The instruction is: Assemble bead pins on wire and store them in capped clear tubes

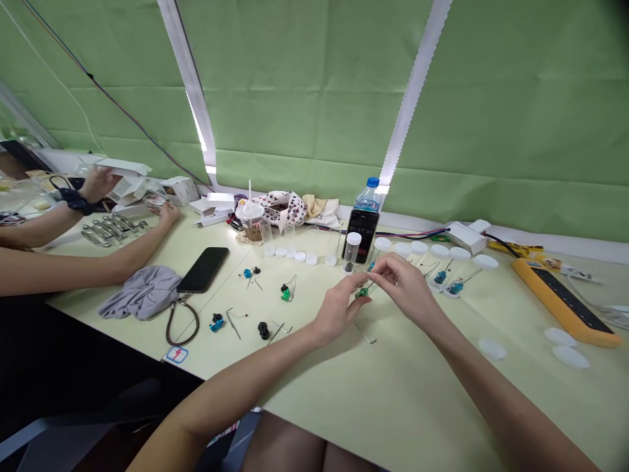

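My left hand (339, 305) pinches a small green part (362, 292) between thumb and fingers. Close against it, the thumb and fingertips of my right hand (403, 285) are pressed together; what they grip is too small to make out. On the table below lies an L-shaped hex key (366, 334). To the left are loose groups of small parts with hex keys: a green and black one (285, 293), a black one (264, 330), and two blue and black ones (216, 322). A clear tube with a white cap (352, 240) stands just behind my hands.
Several capped clear tubes (457, 272) with parts inside stand at the right, near an orange power strip (565, 305). A phone with a timer (362, 226) leans on a water bottle (369, 196). Uncapped tubes and white caps (299, 256) line the back. A co-worker's arms (118, 259) are at the left.
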Action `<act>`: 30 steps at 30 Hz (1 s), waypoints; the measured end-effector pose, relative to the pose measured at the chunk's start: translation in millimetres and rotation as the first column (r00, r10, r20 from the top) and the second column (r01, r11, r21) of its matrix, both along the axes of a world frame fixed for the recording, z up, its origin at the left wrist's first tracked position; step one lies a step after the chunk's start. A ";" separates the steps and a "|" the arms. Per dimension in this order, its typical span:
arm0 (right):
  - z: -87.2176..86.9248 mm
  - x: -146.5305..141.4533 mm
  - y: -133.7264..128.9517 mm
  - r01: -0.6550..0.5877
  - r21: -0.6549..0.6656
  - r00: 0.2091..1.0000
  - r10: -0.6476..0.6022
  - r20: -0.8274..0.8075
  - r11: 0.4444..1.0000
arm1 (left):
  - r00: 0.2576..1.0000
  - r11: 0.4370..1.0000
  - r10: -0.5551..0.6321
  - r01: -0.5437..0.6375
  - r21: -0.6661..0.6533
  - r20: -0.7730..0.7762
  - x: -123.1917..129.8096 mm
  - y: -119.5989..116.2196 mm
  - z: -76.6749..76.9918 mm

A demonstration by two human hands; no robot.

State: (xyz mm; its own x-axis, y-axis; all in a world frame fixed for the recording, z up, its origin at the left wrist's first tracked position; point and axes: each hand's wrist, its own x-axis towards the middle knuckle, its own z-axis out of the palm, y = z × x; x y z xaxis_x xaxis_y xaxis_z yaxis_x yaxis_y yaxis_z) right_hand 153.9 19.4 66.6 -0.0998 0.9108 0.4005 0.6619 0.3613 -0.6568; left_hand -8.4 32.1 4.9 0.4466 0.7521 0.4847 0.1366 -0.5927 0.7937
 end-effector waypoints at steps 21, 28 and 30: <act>-66.3 -18.0 -43.7 -0.082 -0.150 0.653 0.167 0.738 0.985 | 0.990 0.992 0.126 -0.125 0.026 -0.061 -10.7 18.7 4.0; -41.4 -19.3 -39.3 -0.088 -0.212 0.648 0.218 0.730 0.973 | 0.964 0.984 0.131 -0.098 0.146 -0.231 -12.7 13.6 15.0; -26.1 -18.2 -36.6 -0.079 -0.258 0.681 0.241 0.692 0.963 | 0.960 0.983 0.137 -0.101 0.154 -0.246 -12.7 13.9 14.4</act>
